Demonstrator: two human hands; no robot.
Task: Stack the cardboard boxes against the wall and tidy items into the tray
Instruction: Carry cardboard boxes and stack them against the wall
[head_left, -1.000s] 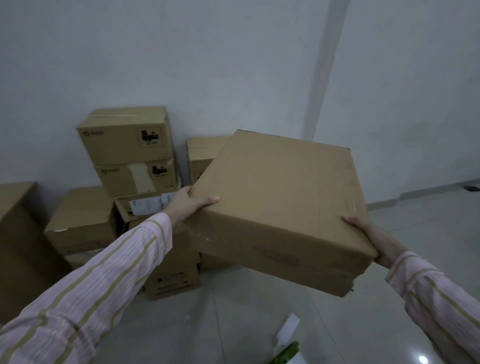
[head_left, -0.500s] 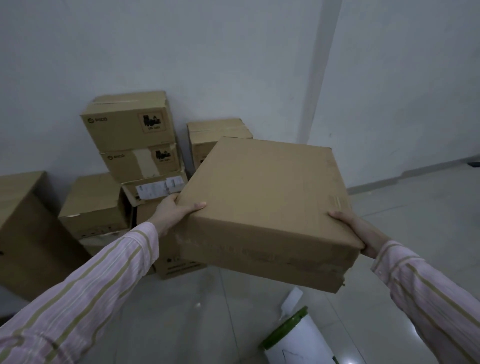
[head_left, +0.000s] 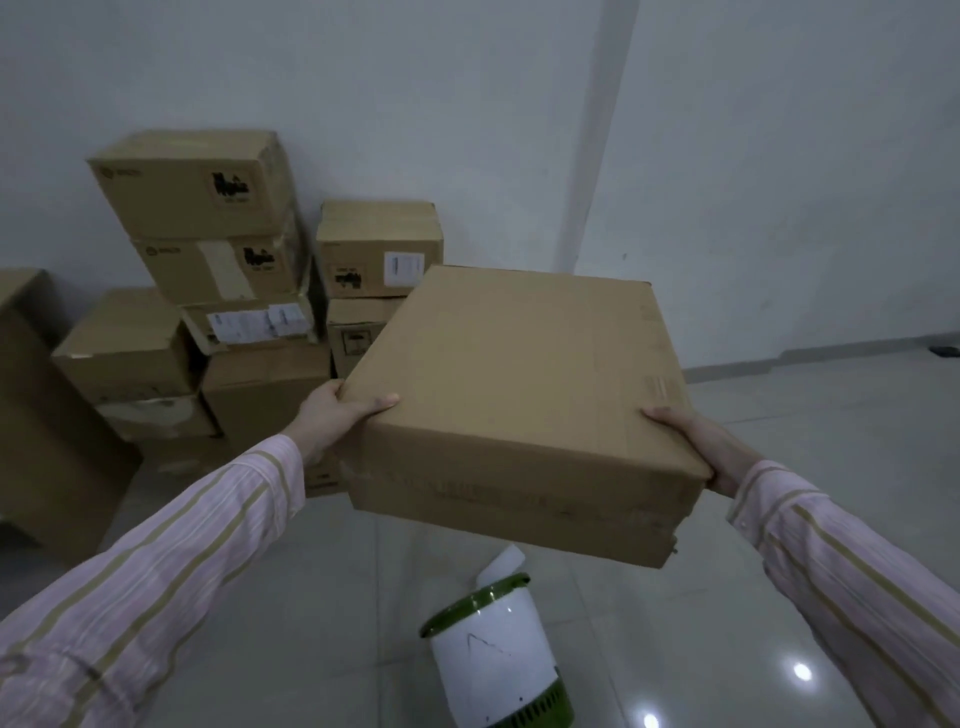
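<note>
I carry a large flat cardboard box in the air in front of me, tilted a little. My left hand grips its near left corner, thumb on top. My right hand grips its near right corner, thumb on the top face. Behind it, cardboard boxes are stacked against the white wall: a tall stack on the left with a labelled box in it, and a shorter stack beside it. No tray is in view.
A white device with a green rim stands on the tiled floor below the carried box, a white scrap behind it. A big brown box stands at the left edge. A lower box sits left of the tall stack.
The carried box has dropped lower and shifted right in view, uncovering the shorter stack behind it. The white and green device has come fully into view below. Both hands keep their hold.
</note>
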